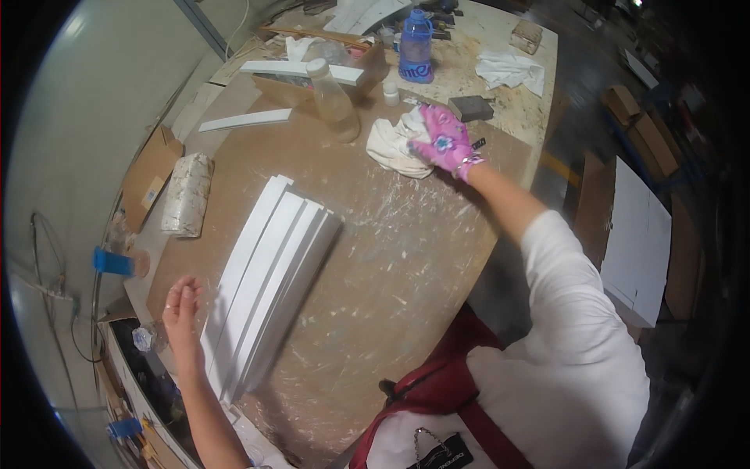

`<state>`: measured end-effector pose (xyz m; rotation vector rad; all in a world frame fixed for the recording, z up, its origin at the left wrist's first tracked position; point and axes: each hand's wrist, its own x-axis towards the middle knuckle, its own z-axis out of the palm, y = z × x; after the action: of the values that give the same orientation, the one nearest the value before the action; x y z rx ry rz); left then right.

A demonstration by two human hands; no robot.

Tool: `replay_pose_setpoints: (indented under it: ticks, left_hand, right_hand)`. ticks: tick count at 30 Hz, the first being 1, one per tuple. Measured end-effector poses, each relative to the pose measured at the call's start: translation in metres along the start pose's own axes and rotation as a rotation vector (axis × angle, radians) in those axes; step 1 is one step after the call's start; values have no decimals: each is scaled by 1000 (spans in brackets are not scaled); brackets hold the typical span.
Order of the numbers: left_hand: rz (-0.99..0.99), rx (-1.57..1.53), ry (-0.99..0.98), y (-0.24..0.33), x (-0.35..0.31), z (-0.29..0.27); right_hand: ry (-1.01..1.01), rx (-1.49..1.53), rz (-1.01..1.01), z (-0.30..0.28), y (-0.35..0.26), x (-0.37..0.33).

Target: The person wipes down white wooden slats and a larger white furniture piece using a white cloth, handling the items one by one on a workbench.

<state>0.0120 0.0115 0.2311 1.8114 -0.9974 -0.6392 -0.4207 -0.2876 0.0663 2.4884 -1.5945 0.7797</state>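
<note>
We work at a wide brown worktable [391,258], scuffed and streaked with white marks. Toward the table's near left part lies a stack of long white slats [269,273], fanned slightly and running diagonally. Our left hand [181,309] hovers just beside the stack's left edge, bare, fingers loose and spread, grasping nothing. Further up the table from the stack, a crumpled white cloth [394,148] rests on the surface; our right hand [445,141], in a pink glove, presses down on the cloth's right side with fingers closed into its folds. Left of the cloth a clear plastic bottle [332,100] stands tilted, and beyond it a blue-tinted bottle [416,47] stands upright. Just right of the gloved hand sits a small dark block [471,107].
</note>
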Motion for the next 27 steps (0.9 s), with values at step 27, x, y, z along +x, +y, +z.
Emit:
replay_pose_setpoints:
  ticks: [27]
  left_hand:
    - [-293,-1271,-391,46,-37,270]
  right_hand:
    - [-107,902,48,-146,13,-69]
